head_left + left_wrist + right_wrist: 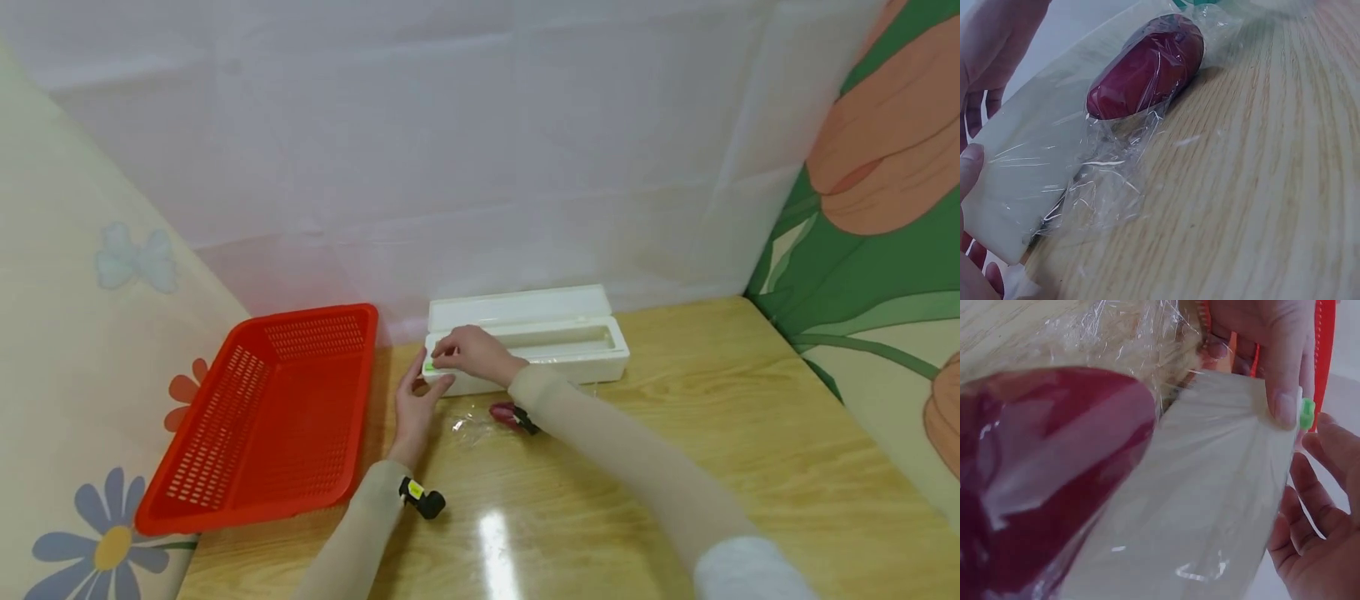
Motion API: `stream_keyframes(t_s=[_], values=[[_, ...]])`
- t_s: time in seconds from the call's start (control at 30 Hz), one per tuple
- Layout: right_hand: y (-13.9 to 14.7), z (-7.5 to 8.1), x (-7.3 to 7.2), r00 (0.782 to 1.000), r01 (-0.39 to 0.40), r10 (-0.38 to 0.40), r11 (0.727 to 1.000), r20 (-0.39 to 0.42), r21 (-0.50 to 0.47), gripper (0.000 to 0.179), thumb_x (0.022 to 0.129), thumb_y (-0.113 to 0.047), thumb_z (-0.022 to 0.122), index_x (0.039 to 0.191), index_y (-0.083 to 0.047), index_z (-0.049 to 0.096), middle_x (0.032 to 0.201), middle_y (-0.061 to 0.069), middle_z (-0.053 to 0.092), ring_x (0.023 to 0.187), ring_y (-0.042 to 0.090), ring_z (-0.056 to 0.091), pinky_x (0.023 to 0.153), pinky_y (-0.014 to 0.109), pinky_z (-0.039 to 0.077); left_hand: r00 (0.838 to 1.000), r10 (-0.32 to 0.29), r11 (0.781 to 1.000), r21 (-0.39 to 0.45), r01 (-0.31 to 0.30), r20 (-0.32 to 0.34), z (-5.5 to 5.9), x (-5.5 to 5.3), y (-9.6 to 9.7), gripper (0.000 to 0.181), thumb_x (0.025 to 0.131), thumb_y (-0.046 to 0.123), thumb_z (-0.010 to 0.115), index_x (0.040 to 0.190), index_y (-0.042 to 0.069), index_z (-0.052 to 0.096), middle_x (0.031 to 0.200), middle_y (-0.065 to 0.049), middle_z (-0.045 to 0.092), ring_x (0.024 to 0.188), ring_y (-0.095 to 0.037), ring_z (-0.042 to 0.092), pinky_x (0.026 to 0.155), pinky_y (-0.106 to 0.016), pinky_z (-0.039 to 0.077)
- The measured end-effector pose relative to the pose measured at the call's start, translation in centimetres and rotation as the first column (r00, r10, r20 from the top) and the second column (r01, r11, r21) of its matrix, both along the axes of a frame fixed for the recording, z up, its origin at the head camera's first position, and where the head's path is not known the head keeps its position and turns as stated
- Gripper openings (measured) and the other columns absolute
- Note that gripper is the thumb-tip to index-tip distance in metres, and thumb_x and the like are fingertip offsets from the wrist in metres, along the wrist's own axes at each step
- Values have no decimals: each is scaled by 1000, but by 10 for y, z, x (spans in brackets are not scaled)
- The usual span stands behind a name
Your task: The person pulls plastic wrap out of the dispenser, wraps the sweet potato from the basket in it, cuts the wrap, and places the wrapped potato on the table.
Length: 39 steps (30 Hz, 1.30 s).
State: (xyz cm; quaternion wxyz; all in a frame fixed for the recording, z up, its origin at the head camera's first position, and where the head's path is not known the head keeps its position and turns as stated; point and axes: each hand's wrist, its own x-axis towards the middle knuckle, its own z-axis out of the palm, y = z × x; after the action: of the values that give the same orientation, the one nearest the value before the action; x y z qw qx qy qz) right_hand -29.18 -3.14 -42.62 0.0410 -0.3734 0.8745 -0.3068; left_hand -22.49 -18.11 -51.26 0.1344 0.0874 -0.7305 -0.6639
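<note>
A long white cling film box [551,371] stands at the back of the table with its lid [517,308] raised. My left hand [412,412] grips its left end, thumb on the front face [1282,403]. At that same corner sits a small green slider [1307,414]. My right hand [480,354] reaches across the box, its loosely bent fingertips right beside the slider. Clear film [1100,187] hangs over the front and spreads onto the table. Before the box lies an oblong, glossy dark red thing [1147,69] wrapped in film; my right wrist partly hides it in the head view.
A red perforated plastic basket [292,433] stands left of my left hand. The wooden table [750,400] reaches right to a curtain printed with tulips [892,125]. A pale cloth [480,167] hangs behind the box.
</note>
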Motion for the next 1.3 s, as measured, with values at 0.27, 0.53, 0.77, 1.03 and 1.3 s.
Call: stream_keyframes(t_s=[0.27,0.53,0.77,1.03,1.3], values=[[-13,4,2,993,-2,14,995,-118,99,13,97,-24,75,100,-13,81,97,2,72,89,16,62,83,31,51,999,51,999,-6,-51,-8,-1,-1,-2,68,86,9,87,147,19,60,121,-12,64,90,-11,52,67,-11,46],[-13,4,3,991,18,3,988,-136,155,13,95,-27,77,89,-16,77,89,-1,72,84,16,61,79,32,51,995,97,995,-7,-97,-18,-2,-2,-1,63,83,6,89,141,15,65,122,-13,70,85,-8,55,65,-12,47],[-3,5,4,981,34,-1,985,-192,168,13,94,-22,77,84,-16,74,89,1,68,88,20,56,77,34,49,996,92,996,-10,-92,-19,-2,-3,-4,64,82,7,89,141,17,66,126,-17,70,85,-9,58,64,-12,48],[6,4,5,969,43,7,979,-248,197,13,94,-24,77,86,-15,74,92,1,69,89,21,57,77,36,51,996,84,996,-6,-85,-42,-1,-2,-6,63,81,6,90,139,15,68,132,-18,69,85,-9,59,66,-11,49],[11,8,6,957,6,59,975,-286,222,14,95,-25,77,88,-13,76,90,1,71,86,21,58,78,36,52,996,79,997,-23,-80,-36,0,0,-6,62,81,8,90,139,14,68,131,-18,70,87,-11,59,66,-12,48]])
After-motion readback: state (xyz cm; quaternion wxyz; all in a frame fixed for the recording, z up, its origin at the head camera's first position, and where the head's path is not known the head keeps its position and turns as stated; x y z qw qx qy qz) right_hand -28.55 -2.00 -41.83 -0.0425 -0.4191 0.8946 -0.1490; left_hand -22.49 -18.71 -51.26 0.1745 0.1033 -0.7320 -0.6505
